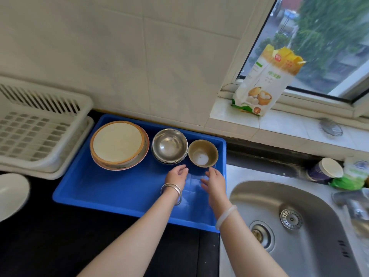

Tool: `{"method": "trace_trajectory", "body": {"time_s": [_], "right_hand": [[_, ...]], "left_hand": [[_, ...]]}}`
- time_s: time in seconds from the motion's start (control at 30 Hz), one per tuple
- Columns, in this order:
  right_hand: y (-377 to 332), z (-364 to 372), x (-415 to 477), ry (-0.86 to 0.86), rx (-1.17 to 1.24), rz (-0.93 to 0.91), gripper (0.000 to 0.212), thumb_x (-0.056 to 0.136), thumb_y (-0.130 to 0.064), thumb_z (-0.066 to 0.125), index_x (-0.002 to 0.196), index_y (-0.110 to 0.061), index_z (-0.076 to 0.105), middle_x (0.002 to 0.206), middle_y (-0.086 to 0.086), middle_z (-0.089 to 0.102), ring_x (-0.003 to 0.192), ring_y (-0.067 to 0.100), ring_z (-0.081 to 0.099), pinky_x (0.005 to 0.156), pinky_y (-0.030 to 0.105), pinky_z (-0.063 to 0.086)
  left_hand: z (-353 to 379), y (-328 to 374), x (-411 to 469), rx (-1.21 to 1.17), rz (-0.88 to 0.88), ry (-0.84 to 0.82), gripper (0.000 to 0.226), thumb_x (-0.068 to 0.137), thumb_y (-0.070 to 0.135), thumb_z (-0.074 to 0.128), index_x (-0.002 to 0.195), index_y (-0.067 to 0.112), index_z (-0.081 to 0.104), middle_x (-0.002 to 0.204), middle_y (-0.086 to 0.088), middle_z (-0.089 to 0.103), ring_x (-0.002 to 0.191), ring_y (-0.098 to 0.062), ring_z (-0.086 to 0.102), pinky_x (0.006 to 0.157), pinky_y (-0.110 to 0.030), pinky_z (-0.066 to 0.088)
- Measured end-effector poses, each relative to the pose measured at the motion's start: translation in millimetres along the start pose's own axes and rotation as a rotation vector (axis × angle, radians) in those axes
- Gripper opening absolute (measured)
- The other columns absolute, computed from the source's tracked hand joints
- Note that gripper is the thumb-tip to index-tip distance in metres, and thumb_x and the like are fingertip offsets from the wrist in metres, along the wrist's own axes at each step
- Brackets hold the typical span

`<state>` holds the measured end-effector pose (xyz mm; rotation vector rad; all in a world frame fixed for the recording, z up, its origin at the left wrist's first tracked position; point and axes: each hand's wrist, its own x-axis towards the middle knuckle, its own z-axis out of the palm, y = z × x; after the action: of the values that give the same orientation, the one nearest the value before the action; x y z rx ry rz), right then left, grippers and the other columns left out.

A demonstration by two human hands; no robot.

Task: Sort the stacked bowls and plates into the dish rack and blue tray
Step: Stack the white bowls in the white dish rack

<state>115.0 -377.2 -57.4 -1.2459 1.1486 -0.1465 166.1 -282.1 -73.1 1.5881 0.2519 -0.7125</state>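
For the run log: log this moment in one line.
left hand open | right hand open | both over blue tray near brown bowl | dish rack empty

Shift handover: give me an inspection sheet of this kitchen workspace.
Surface: black counter, steel sink on the right.
Job's things: blue tray holds plate stack, steel bowls, tan bowl; white dish rack holds nothing visible.
Clutter: white bowl, paper cup, flour bag on the sill.
Hands: left hand, right hand, both open over the tray.
Cables: nothing seen.
Surroundings: tiled wall, window.
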Motion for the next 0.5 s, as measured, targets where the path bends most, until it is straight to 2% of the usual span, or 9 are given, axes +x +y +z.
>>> {"method": "trace_trajectory", "body": {"time_s": [0.1,0.17,0.23,0.3,0.37,0.43,0.5], "right_hand": [[7.5,7.8,-26.3,-0.095,-0.105,-0.061,0.021,0.098,-0.023,0.042,0.109,-0.014,0.057,0.107,0.004,0.06,0.088,0.021,0.06,0.073,0.03,0.047],[11.1,20.2,-46.3,-0.178,-0.183,-0.109,0.02,0.097,-0.022,0.042,0.104,-0.015,0.059,0.101,0.004,0.063,0.08,0.018,0.061,0.067,0.026,0.046],[16.5,38.4,-68.3,-0.261,-0.283,-0.167,0.019,0.096,-0.023,0.042,0.097,-0.018,0.06,0.092,0.003,0.065,0.071,0.015,0.061,0.061,0.025,0.045],[25.1,62.6,-91.0,-0.341,-0.392,-0.23,0.019,0.095,-0.025,0.043,0.091,-0.023,0.061,0.085,-0.001,0.066,0.067,0.012,0.062,0.06,0.024,0.044],[36.2,91.6,-114.2,-0.425,-0.486,-0.285,0.019,0.094,-0.028,0.043,0.086,-0.028,0.061,0.082,-0.004,0.067,0.065,0.009,0.062,0.06,0.022,0.044],[48.6,123.7,-135.5,-0.509,-0.578,-0.339,0.02,0.093,-0.029,0.044,0.082,-0.029,0.061,0.08,-0.006,0.067,0.064,0.007,0.061,0.057,0.018,0.045],[62.4,158.6,-156.2,-0.61,-0.686,-0.368,0.021,0.093,-0.03,0.043,0.083,-0.024,0.062,0.083,-0.003,0.067,0.066,0.01,0.061,0.061,0.023,0.047]], "left_hand": [[-35.1,-1.4,-25.3,0.18,0.1,0.033,0.032,0.092,0.02,0.05,0.122,0.015,0.056,0.122,-0.009,0.062,0.108,-0.024,0.06,0.096,-0.04,0.048],[-63.6,-0.9,-44.8,0.233,0.164,0.084,0.032,0.092,0.02,0.051,0.122,0.014,0.057,0.12,-0.01,0.063,0.109,-0.026,0.06,0.097,-0.043,0.047],[-96.4,-2.4,-64.8,0.249,0.208,0.152,0.032,0.091,0.018,0.052,0.122,0.013,0.057,0.12,-0.007,0.063,0.103,-0.023,0.062,0.095,-0.039,0.048],[-132.6,-7.5,-86.0,0.292,0.248,0.243,0.032,0.091,0.018,0.054,0.122,0.014,0.057,0.118,-0.001,0.064,0.092,-0.015,0.062,0.088,-0.027,0.047],[-169.7,-15.5,-107.2,0.303,0.268,0.36,0.032,0.09,0.015,0.055,0.122,0.013,0.057,0.118,0.0,0.064,0.09,-0.011,0.061,0.082,-0.02,0.042],[-205.6,-25.8,-125.0,0.269,0.273,0.492,0.032,0.088,0.01,0.056,0.12,0.01,0.058,0.118,-0.006,0.064,0.092,-0.012,0.061,0.084,-0.02,0.041],[-241.3,-37.9,-140.7,0.274,0.26,0.636,0.033,0.087,0.007,0.056,0.12,0.007,0.058,0.119,-0.01,0.064,0.101,-0.019,0.062,0.088,-0.024,0.044]]}}
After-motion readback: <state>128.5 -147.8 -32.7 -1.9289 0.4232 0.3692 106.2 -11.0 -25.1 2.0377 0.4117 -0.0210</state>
